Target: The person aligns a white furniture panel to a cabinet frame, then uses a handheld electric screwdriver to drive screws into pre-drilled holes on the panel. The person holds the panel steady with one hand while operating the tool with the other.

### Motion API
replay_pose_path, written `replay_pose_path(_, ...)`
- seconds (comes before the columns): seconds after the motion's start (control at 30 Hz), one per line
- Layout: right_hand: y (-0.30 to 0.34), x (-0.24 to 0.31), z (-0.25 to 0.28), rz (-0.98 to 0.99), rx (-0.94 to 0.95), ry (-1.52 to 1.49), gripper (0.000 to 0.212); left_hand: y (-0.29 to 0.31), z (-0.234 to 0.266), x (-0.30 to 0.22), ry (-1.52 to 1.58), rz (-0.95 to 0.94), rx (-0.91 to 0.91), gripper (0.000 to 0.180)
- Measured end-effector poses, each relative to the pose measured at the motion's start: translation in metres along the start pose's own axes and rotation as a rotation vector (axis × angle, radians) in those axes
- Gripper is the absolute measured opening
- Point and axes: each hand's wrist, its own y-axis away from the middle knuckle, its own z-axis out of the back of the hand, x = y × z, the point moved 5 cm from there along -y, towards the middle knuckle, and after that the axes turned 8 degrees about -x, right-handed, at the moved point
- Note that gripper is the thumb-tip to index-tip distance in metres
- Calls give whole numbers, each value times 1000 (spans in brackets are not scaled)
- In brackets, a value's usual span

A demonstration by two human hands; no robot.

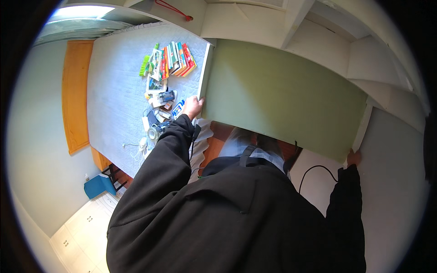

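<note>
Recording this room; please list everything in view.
panel: 1, green, centre right
mattress: 1, bluish, left
books: several, multicoloured, on mattress
brush: 1, green, beside books
items: many, mixed, below books
board: 1, orange, left
shelving: 1, white, top
cord: 1, red, top
chair: 1, blue, lower left
cabinet: 1, cream, bottom left
cable: 1, black, lower right
jacket: 1, black, bottom
left grip: 1, bare, panel's left edge
right grip: 1, bare, panel's right corner
</note>
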Motion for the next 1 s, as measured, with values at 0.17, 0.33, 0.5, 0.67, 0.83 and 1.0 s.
replay_pose_path(0.17,15,-6,-14,117,-273,-7,68,-7,11,4,-51,-36,-17,41)
replay_pose_path(0.33,73,-3,-15,128,-117,-123,63,-26,16,20,-40,-80,-50,45)
replay_pose_path(0.5,144,2,-28,42,-150,-222,65,-22,30,40,-37,-117,-57,45)
replay_pose_path(0.67,193,-9,-60,-4,-154,-165,71,-34,32,62,-6,-155,3,45)
replay_pose_path(0.83,198,-6,-63,24,-186,-210,70,-42,28,74,-125,-172,15,54)
replay_pose_path(1.0,198,-9,-54,-53,-118,-203,72,-28,24,71,-128,-225,14,56)
